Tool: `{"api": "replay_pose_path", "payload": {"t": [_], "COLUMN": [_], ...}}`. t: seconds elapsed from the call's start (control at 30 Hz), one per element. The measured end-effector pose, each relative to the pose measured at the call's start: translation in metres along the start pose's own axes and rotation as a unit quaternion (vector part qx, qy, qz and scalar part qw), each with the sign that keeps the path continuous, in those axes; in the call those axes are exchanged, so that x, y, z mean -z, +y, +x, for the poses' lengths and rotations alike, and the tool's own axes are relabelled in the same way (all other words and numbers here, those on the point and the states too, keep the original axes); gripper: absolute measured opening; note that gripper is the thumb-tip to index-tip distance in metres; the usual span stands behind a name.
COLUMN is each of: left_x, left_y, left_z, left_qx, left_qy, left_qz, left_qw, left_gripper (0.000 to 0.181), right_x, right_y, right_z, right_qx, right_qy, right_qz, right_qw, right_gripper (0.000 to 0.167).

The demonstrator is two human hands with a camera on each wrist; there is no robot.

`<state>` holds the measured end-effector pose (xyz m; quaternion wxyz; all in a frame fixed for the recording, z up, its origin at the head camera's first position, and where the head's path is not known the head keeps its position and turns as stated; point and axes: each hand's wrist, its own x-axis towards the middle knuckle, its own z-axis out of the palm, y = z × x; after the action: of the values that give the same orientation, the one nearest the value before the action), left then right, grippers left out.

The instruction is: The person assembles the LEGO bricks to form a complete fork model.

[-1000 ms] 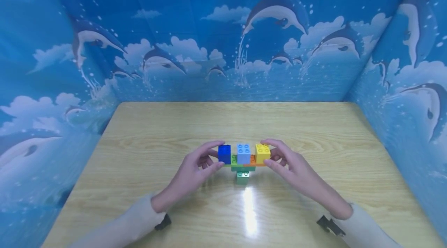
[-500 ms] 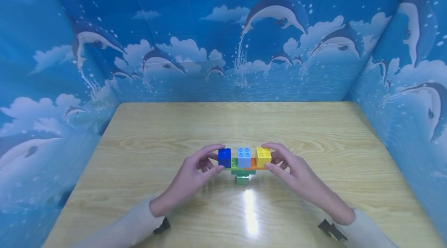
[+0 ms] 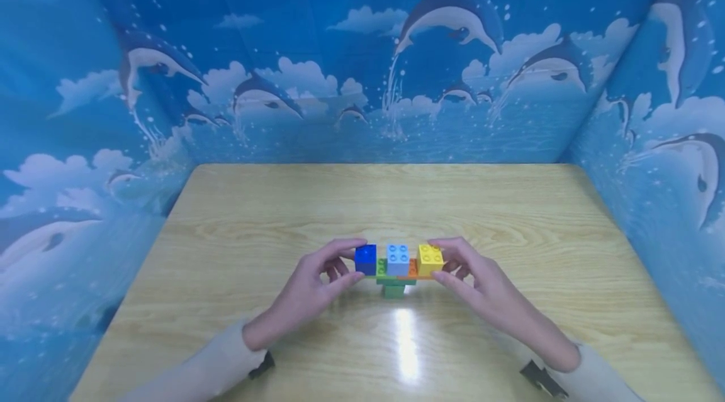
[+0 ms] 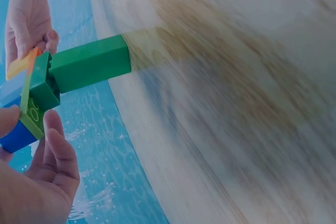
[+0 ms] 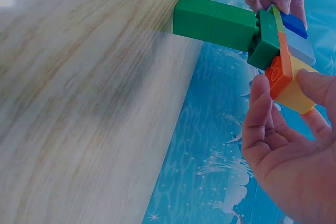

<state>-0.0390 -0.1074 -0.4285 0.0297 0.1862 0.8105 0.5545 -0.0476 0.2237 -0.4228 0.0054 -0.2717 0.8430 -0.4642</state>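
Observation:
In the head view, my left hand [image 3: 317,273] pinches a dark blue brick [image 3: 365,260] between thumb and fingers. On the other side my right hand [image 3: 478,273] pinches a yellow brick [image 3: 430,260]. A light blue brick [image 3: 398,260] sits between these two. All three stand on a lime green plate [image 3: 382,267] and an orange plate [image 3: 412,267], joined side by side. Beneath the plates is a wider green brick [image 5: 265,38]. It meets the top of an upright column of green bricks [image 5: 212,19] on the table; a few studs show at the joint, so full seating cannot be told.
The wooden table [image 3: 272,201] carries the column near its middle. A blue curtain [image 3: 317,131] printed with dolphins stands behind the table and along both sides. A bright reflection lies on the tabletop in front of the column.
Both hands and the bricks they hold have come down and slightly nearer to me. The column's top studs, visible earlier in the head view, are now covered by the upper bricks.

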Motion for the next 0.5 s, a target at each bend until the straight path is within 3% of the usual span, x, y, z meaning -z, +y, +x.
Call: {"api": "replay_pose_path", "payload": {"t": [0.13, 0.5], "left_x": [0.0009, 0.0024], "left_y": [-0.002, -0.0072], "left_z": [-0.0003, -0.0018], "left_qx": [-0.022, -0.045], "left_qy": [-0.002, -0.008], "left_qz": [0.007, 0.005], "left_qw": [0.9997, 0.9989], "left_gripper": [0.055, 0.055], "right_x": [0.0003, -0.0032], "right_y": [-0.0002, 0.0011], "right_z": [-0.001, -0.0027], "right_qx": [-0.003, 0.019], "right_qy": [0.002, 0.016], "right_qz": [0.001, 0.011], "right_qw": [1.0, 0.9996], "right_gripper": [0.047, 0.044]}}
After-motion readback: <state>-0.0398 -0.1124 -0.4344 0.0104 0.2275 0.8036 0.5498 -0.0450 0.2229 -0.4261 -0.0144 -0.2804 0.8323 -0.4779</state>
